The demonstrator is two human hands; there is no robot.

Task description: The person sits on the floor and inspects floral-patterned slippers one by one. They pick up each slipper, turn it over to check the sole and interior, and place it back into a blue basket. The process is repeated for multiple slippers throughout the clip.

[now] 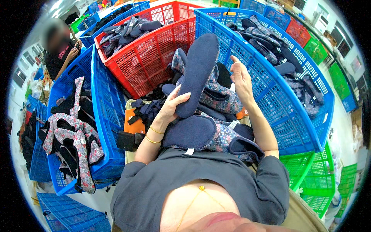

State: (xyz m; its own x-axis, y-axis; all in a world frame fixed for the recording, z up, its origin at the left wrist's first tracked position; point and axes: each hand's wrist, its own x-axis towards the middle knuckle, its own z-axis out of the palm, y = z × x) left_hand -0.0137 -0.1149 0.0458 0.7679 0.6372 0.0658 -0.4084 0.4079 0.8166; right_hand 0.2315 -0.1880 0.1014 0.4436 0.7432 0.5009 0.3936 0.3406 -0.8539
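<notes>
A slipper with a dark navy sole (199, 73) stands tilted up in front of me, its sole facing me. My left hand (174, 103) grips it near its lower end, thumb on the sole and fingers mostly hidden behind. To its right, my right hand (242, 80) is raised with its fingers stretched out and nothing visible in them. Floral slippers (220, 98) lie behind and below the raised sole. Across my lap rests another slipper, its navy sole (189, 132) turned up, beside a floral slipper (245, 149) showing its dark opening.
A red crate (150, 50) of dark slippers stands ahead. Blue crates flank me: the left one (104, 116) holds floral pieces, the right one (266, 91) more slippers. Green crates (319, 185) stand at the lower right. Another person (58, 58) is at the far left.
</notes>
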